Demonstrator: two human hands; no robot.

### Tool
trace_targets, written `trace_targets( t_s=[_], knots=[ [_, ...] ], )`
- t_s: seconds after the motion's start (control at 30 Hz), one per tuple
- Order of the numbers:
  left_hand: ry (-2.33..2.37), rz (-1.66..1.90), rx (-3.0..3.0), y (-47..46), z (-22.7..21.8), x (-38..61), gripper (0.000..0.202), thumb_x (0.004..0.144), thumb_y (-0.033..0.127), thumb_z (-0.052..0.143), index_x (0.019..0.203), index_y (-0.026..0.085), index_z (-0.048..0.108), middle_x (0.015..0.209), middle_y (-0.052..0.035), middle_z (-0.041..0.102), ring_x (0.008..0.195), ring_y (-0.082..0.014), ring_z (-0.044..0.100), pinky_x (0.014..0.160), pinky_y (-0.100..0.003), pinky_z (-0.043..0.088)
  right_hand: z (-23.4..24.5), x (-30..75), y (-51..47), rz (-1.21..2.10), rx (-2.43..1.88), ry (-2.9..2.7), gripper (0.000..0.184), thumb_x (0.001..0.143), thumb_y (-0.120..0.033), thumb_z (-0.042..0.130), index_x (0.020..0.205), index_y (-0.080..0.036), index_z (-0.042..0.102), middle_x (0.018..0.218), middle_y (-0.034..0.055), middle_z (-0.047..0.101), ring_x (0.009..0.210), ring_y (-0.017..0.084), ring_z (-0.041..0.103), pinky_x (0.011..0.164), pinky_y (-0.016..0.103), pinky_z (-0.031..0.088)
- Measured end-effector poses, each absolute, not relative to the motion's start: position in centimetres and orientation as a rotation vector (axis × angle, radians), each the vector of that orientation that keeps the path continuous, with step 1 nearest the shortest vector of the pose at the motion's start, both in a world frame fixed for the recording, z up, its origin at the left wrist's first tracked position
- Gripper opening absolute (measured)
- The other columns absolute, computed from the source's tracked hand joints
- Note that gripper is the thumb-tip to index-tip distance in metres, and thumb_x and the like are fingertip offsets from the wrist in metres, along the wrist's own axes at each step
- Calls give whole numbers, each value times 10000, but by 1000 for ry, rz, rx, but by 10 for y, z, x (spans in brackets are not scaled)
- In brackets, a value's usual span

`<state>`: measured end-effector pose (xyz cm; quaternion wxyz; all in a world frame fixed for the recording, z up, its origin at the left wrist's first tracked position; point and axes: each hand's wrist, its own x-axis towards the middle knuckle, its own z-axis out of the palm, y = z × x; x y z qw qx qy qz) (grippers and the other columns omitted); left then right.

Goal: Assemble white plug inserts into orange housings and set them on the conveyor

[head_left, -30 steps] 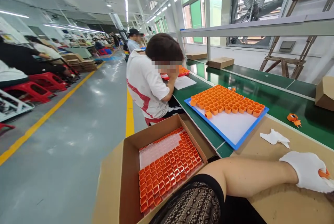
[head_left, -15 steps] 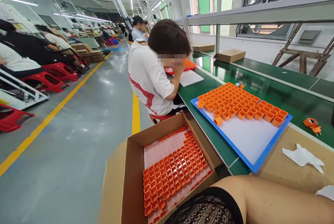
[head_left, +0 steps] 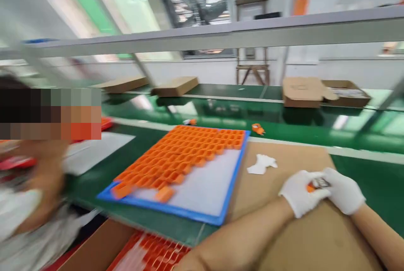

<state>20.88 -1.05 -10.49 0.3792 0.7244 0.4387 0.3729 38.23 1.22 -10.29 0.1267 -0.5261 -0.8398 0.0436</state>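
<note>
Orange piece [head_left: 316, 185] (partly dark), handheld

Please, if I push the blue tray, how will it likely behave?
The blue tray probably slides flat, being broad and low. Its orange cups may shift or tip, since one near the front edge seems to lie on its side.

The view swings right: both gloved hands, left [head_left: 304, 193] and right [head_left: 345, 192], come fully into sight at four o'clock, gripping a small orange-and-dark piece [head_left: 312, 187] between them. The carton [head_left: 101, 245] slips to seven o'clock, the co-worker [head_left: 44, 182] toward eight.
</note>
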Motion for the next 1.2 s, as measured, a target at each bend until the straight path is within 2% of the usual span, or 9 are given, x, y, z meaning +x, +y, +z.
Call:
trace_targets(
  t_s=[0.07, 0.13, 0.27, 0.33, 0.43, 0.57, 0.8, 1.0, 1.2],
  knots=[
    [1164, 1005, 1824, -12, -109, 210, 176, 842, 395, 679, 878, 245, 764, 903, -18, 747, 866, -188, 682, 831, -306, 535, -103, 389, 7, 193, -1626, -2490, 184, 897, -159, 560, 861, -219, 731, 898, 49, 688, 802, 177, 666, 689, 275, 480],
    [1175, 1030, 1814, -10, -113, 210, 221, 877, 380, 603, 809, 225, 745, 863, -39, 730, 860, -199, 669, 843, -331, 523, -102, 387, 10, 246, -1663, -2488, 195, 921, -233, 549, 946, -268, 739, 1021, 30, 688, 893, 175, 667, 710, 266, 463],
    [1270, 1033, 1781, 0, -114, 208, 240, 821, 439, 631, 808, 220, 727, 877, -43, 733, 881, -221, 663, 859, -344, 519, -94, 384, 19, 353, -1677, -2479, 249, 954, -377, 502, 945, -290, 735, 1051, 20, 668, 858, 181, 669, 654, 275, 446],
    [1330, 1001, 1762, 2, -110, 207, 266, 804, 462, 639, 734, 213, 701, 771, -26, 709, 781, -205, 646, 781, -321, 523, -89, 385, 21, 409, -1659, -2485, 249, 941, -394, 507, 949, -297, 736, 1045, 22, 662, 837, 188, 672, 628, 279, 445],
    [1382, 949, 1766, 2, -103, 207, 375, 785, 527, 647, 595, 206, 609, 600, 4, 602, 617, -166, 552, 643, -287, 476, -85, 388, 23, 494, -1627, -2498, 230, 905, -353, 522, 964, -300, 738, 1050, 31, 660, 831, 201, 676, 615, 287, 458],
    [1454, 780, 1804, 4, -98, 204, 493, 749, 674, 639, 593, 211, 575, 552, 19, 519, 571, -160, 478, 582, -286, 419, -85, 389, 30, 629, -1600, -2501, 240, 857, -327, 539, 1004, -331, 729, 1115, 25, 661, 836, 217, 677, 601, 305, 486],
    [1487, 746, 1766, 12, -112, 190, 521, 627, 765, 676, 668, 246, 654, 604, -3, 601, 591, -206, 527, 609, -330, 467, -72, 389, 35, 790, -1655, -2464, 212, 826, -278, 536, 929, -299, 720, 1084, -18, 697, 795, 192, 673, 540, 282, 475],
    [1477, 782, 1701, 11, -117, 190, 521, 633, 748, 682, 689, 231, 645, 566, 6, 564, 610, -193, 514, 606, -300, 441, -73, 386, 31, 672, -1662, -2526, 269, 881, -296, 509, 1054, -295, 714, 1187, 38, 651, 944, 257, 683, 625, 354, 541],
    [1391, 789, 1676, 6, -99, 197, 561, 627, 756, 686, 585, 205, 586, 557, -15, 555, 691, -214, 565, 703, -309, 472, -85, 380, 31, 541, -1675, -2556, 268, 900, -241, 484, 1003, -318, 720, 1112, 36, 633, 879, 262, 681, 573, 378, 538]
  ],
)
